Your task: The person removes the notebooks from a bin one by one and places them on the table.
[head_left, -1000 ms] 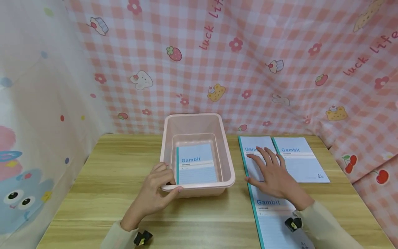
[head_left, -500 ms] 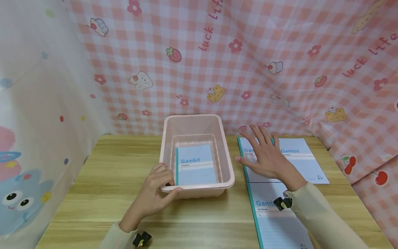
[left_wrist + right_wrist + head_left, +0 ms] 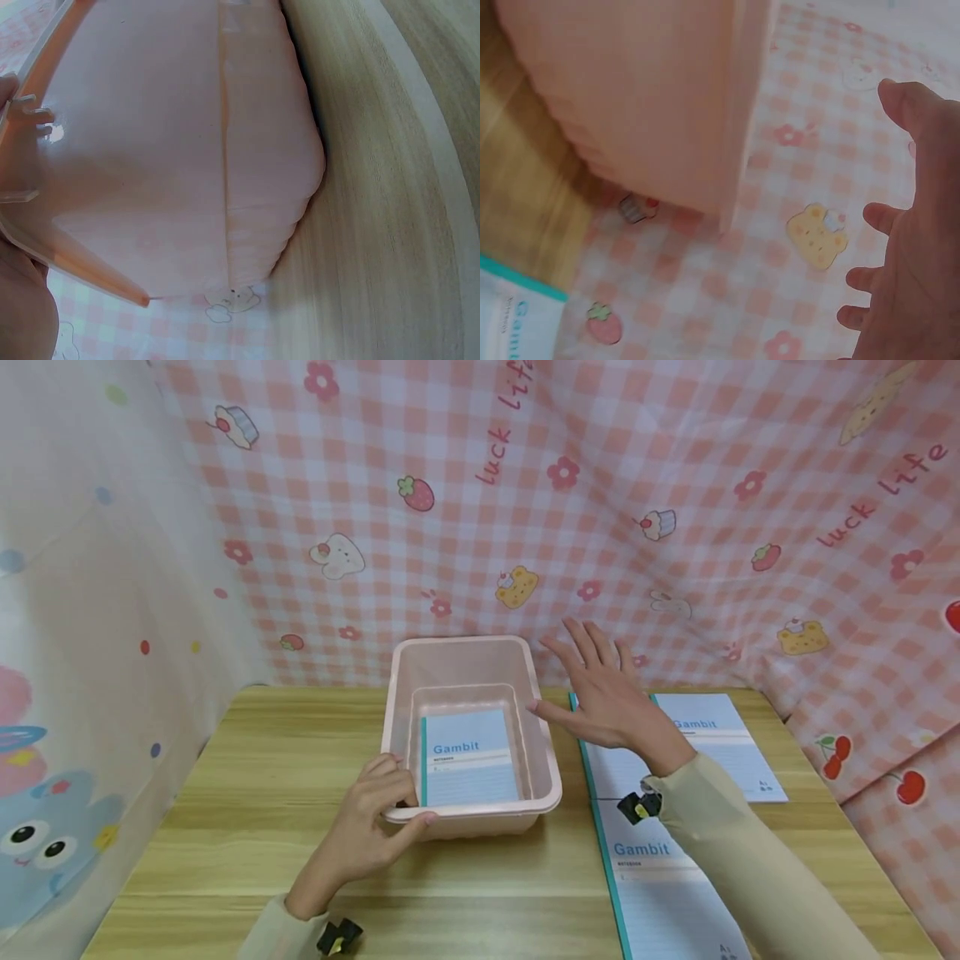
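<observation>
My left hand [image 3: 367, 818] grips the near left corner of a pale pink plastic bin [image 3: 489, 810], its thumb outside the rim and fingers over it. Seen from the left wrist, the bin's outer wall [image 3: 150, 150] fills much of the view. A blue "Gambit" notebook [image 3: 468, 760] with a teal spine lies flat inside the bin. My right hand [image 3: 607, 702] is raised with spread fingers and holds nothing, the thumb overlapping the bin's right rim in the head view. The right wrist view shows the hand [image 3: 922, 217] beside the bin's outer wall [image 3: 630, 90].
Right of the bin, matching notebooks lie on the wooden table [image 3: 300, 760]: one at the back right [image 3: 731, 752], one partly under the right hand [image 3: 611, 768], and one in front [image 3: 652, 902], partly covered by the sleeve. A pink checked cloth [image 3: 450, 543] hangs behind.
My right hand has moved left and away from me, from over the notebooks to beside the bin's right rim. The left hand keeps its grip on the bin.
</observation>
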A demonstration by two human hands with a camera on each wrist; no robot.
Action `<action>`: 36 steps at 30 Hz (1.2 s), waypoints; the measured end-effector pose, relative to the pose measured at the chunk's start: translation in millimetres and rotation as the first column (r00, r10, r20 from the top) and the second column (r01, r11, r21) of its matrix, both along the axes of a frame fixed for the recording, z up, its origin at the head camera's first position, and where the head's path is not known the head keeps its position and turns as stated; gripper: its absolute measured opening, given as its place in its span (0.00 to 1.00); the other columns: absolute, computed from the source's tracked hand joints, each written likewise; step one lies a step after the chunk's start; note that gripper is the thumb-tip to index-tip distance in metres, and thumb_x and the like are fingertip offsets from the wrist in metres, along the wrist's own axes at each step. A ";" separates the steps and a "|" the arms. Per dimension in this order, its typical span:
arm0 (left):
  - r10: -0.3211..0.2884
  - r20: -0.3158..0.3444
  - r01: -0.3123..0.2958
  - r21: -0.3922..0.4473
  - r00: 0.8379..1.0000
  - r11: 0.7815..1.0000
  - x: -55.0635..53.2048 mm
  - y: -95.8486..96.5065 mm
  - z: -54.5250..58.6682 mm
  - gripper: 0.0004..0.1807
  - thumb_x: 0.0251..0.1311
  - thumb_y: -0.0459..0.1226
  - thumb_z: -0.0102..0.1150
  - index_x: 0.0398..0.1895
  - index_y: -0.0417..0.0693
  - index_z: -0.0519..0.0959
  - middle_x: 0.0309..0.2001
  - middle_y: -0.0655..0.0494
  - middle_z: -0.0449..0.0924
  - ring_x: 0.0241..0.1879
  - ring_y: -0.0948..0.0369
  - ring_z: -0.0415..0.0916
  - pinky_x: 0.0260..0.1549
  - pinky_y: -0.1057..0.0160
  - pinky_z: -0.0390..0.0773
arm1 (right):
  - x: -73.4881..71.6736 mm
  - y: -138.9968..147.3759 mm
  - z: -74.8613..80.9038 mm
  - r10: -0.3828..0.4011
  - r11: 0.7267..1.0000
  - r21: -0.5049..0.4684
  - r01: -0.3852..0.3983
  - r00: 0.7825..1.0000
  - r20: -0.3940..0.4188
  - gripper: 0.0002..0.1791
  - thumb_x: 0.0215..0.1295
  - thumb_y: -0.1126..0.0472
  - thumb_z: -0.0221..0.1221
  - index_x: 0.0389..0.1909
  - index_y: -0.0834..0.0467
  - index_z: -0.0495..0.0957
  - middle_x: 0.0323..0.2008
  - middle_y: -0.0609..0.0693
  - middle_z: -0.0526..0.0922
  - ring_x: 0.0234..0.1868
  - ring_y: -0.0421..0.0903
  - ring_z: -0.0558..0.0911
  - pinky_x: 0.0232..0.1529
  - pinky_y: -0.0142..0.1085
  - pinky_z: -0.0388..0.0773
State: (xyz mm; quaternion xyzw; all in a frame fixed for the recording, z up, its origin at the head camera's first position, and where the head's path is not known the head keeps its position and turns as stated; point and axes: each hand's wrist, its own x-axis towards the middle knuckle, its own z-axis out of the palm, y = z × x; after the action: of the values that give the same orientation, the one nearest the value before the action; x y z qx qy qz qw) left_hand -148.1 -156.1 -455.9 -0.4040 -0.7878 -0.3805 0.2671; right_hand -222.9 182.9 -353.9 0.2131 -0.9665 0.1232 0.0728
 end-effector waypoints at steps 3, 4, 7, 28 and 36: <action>-0.003 -0.005 0.003 -0.001 1.000 1.000 -0.3 -0.3 -0.1 0.18 0.57 0.42 0.71 0.21 0.57 0.69 0.22 0.71 0.69 0.32 0.69 0.62 0.54 0.62 0.65 | -4.4 -11.4 8.3 0.015 1.000 -0.004 -0.015 1.000 -0.006 0.46 0.67 0.28 0.54 0.80 0.38 0.49 0.83 0.54 0.39 0.83 0.61 0.41 0.75 0.67 0.36; -0.003 -0.005 0.003 0.000 1.000 1.000 -0.2 -0.4 0.1 0.18 0.57 0.42 0.71 0.21 0.57 0.69 0.22 0.71 0.69 0.32 0.69 0.62 0.56 0.62 0.65 | -6.0 -15.2 11.1 0.020 1.000 -0.002 -0.020 1.000 -0.009 0.46 0.66 0.28 0.54 0.80 0.37 0.49 0.83 0.54 0.40 0.83 0.61 0.41 0.75 0.67 0.37; -0.005 -0.002 0.005 0.006 1.000 1.000 0.2 -0.9 0.6 0.17 0.56 0.42 0.71 0.21 0.58 0.69 0.23 0.71 0.70 0.32 0.69 0.63 0.59 0.60 0.65 | -11.6 -26.2 18.5 0.031 0.999 0.008 -0.031 0.999 -0.013 0.47 0.66 0.27 0.54 0.80 0.38 0.50 0.83 0.54 0.42 0.82 0.60 0.42 0.74 0.68 0.38; 0.000 0.026 0.000 0.001 1.000 1.000 0.2 -2.3 2.8 0.17 0.54 0.40 0.72 0.22 0.59 0.69 0.23 0.73 0.69 0.34 0.69 0.63 0.57 0.63 0.64 | -45.5 -97.9 20.7 0.070 0.991 0.106 -0.081 0.992 0.104 0.49 0.64 0.24 0.51 0.81 0.39 0.48 0.83 0.53 0.44 0.83 0.59 0.42 0.75 0.70 0.38; -0.003 0.030 0.003 -0.002 1.000 1.000 0.9 -0.6 2.0 0.17 0.55 0.40 0.73 0.22 0.59 0.70 0.23 0.72 0.70 0.34 0.69 0.63 0.52 0.64 0.63 | -53.7 -122.6 3.0 0.058 0.978 0.185 -0.091 0.982 0.178 0.52 0.61 0.19 0.47 0.81 0.36 0.46 0.82 0.52 0.47 0.82 0.59 0.48 0.75 0.67 0.45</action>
State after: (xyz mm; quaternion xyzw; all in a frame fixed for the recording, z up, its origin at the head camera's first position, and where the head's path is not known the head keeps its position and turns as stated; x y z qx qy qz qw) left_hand -147.2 -156.8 -454.0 -0.3999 -0.7914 -0.3861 0.2543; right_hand -276.6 60.3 -351.0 0.2440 -0.9678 0.0496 -0.0361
